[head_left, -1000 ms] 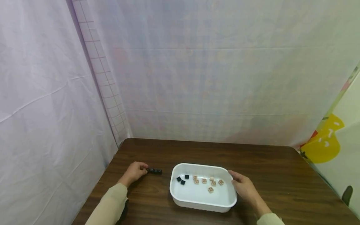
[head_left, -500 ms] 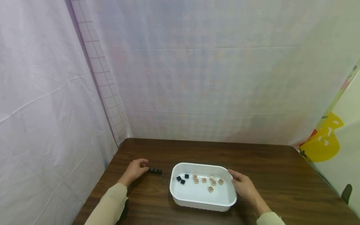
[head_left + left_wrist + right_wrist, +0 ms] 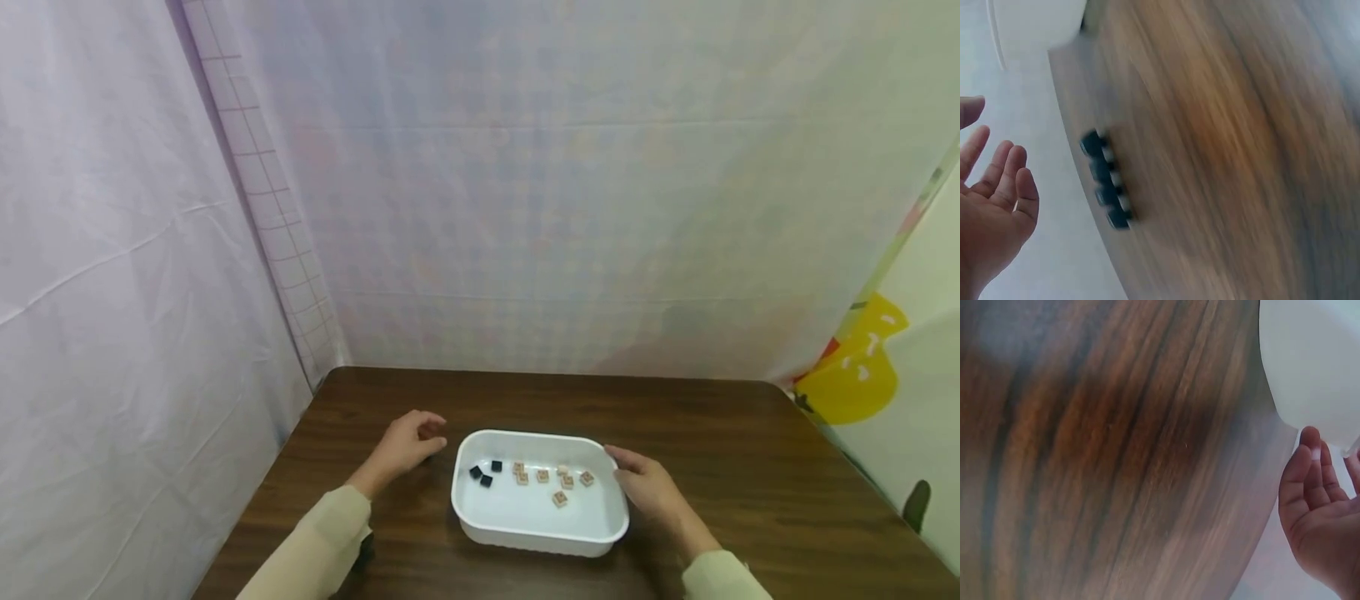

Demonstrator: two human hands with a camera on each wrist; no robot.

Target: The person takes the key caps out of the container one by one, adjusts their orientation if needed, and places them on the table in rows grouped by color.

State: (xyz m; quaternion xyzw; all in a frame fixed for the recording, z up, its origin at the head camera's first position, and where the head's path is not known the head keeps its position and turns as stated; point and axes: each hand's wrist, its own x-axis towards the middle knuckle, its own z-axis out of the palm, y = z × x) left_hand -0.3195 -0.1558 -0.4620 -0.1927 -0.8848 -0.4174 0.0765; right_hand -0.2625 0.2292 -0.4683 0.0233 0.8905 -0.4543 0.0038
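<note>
A white tray (image 3: 537, 543) sits on the brown table (image 3: 750, 467) and holds three black squares (image 3: 484, 475) and several tan squares (image 3: 557, 483). My left hand (image 3: 431, 433) hovers by the tray's far left corner with relaxed fingers and holds nothing. In the left wrist view a short black strip of joined pieces (image 3: 1107, 181) lies on the wood beside the left hand (image 3: 991, 206), apart from it; the head view hides this strip. My right hand (image 3: 626, 467) rests against the tray's right rim, fingers loosely straight, next to the tray wall (image 3: 1310, 362) and the right hand (image 3: 1319, 506).
Pale curtains (image 3: 525, 208) close off the table at the back and left. A yellow shape (image 3: 851, 383) shows at the right edge. Bare wood stretches right of the tray and behind it.
My left hand left the end of the black strip and moved right toward the tray's far left corner. The right hand stayed at the tray's right rim.
</note>
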